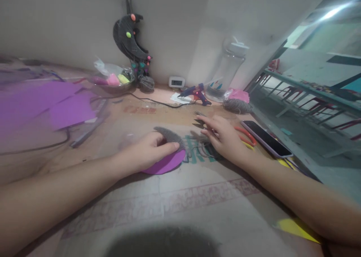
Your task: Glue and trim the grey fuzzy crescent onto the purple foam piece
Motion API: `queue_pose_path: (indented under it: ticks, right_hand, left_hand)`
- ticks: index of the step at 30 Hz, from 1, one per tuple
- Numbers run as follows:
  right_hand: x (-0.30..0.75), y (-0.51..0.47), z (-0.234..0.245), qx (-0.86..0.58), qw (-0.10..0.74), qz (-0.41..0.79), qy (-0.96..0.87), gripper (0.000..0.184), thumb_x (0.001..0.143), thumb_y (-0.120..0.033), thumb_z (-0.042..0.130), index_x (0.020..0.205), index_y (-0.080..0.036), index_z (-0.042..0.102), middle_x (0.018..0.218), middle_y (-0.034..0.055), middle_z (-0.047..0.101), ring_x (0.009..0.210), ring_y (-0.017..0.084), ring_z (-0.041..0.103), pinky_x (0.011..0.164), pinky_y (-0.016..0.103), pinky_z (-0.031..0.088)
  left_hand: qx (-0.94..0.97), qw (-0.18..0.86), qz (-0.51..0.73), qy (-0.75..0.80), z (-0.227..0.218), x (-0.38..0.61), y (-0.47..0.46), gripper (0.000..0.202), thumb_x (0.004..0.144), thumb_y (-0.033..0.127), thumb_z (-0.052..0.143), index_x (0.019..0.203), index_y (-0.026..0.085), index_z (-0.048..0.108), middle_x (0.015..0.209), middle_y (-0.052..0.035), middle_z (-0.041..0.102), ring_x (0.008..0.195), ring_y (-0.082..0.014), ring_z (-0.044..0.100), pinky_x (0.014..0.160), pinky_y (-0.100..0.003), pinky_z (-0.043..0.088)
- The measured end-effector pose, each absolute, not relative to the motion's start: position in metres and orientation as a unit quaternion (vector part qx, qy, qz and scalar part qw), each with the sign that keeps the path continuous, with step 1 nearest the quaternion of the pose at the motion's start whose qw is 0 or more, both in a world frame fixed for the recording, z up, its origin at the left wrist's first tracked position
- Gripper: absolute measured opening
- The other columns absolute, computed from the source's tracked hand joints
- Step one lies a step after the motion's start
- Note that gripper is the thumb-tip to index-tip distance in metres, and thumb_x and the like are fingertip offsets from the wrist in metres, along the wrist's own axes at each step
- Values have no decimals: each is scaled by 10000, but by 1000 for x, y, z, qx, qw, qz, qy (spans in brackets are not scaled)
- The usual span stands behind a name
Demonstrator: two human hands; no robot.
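Note:
My left hand [148,149] pinches a purple crescent-shaped craft piece [165,164] between thumb and fingers. Grey yarn [169,136] covers its upper part, and the hand hides its left end. Farther right, my right hand [222,138] reaches with fingers stretched and slightly apart. Dark pointed blades [199,124] show at its fingertips, and orange scissor handles [246,134] come out behind it. Loose strands of grey yarn [204,148] lie below that hand; whether it touches them I cannot tell.
A glue gun [197,94] with a lit red light rests at the back, beside a small white clock [176,82] and a clear bottle [227,69]. Purple sheets [70,106] lie left, a phone [266,138] right. A dark crescent decoration [126,37] stands against the wall.

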State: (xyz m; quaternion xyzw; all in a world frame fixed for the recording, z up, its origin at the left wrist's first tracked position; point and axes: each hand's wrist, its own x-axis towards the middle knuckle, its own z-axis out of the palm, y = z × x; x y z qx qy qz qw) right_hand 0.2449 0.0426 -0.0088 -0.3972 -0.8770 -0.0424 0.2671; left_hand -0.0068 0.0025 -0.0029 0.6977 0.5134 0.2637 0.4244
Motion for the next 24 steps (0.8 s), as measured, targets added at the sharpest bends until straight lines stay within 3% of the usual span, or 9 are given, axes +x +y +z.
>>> queue_pose_path:
  ticks: [3, 7, 17, 20, 24]
  right_hand:
    - [250, 53, -11, -398, 255, -78, -878, 440, 945, -193, 442, 1383, -169, 487, 1014, 133, 598, 956, 264, 556, 823, 431, 483]
    - [249, 53, -15, -396, 266, -54, -877, 453, 927, -202, 494, 1378, -167, 475, 1167, 158, 566, 1093, 272, 531, 941, 459, 459]
    - [241, 46, -14, -383, 283, 24, -879, 309, 932, -248, 501, 1206, -147, 602, 1178, 165, 613, 1150, 265, 548, 986, 491, 442]
    - [234, 36, -7, -396, 323, 98, -854, 277, 936, -279, 501, 1127, -141, 646, 1116, 147, 653, 1091, 248, 590, 966, 457, 458]
    - [219, 10, 7, -432, 342, 289, -783, 342, 936, -427, 507, 1118, -175, 651, 1042, 89, 707, 961, 205, 662, 864, 370, 509]
  left_hand:
    - [695, 428, 258, 517, -6, -7, 3, 315, 797, 494, 570, 735, 198, 658, 699, 2, 657, 613, -170, 540, 522, -248, 357]
    - [700, 439, 256, 502, -11, -9, 5, 395, 809, 567, 556, 753, 185, 637, 683, 9, 616, 600, -155, 508, 524, -247, 333]
    - [683, 396, 272, 550, -7, -8, 2, 485, 777, 643, 560, 585, 208, 468, 558, 37, 461, 526, -145, 397, 485, -274, 243]
    - [656, 372, 298, 585, -2, -7, -2, 493, 795, 636, 536, 564, 213, 432, 544, 46, 426, 544, -152, 418, 518, -278, 295]
    - [635, 383, 334, 582, 2, -6, -3, 436, 817, 585, 540, 611, 202, 520, 659, 17, 546, 699, -185, 523, 640, -279, 392]
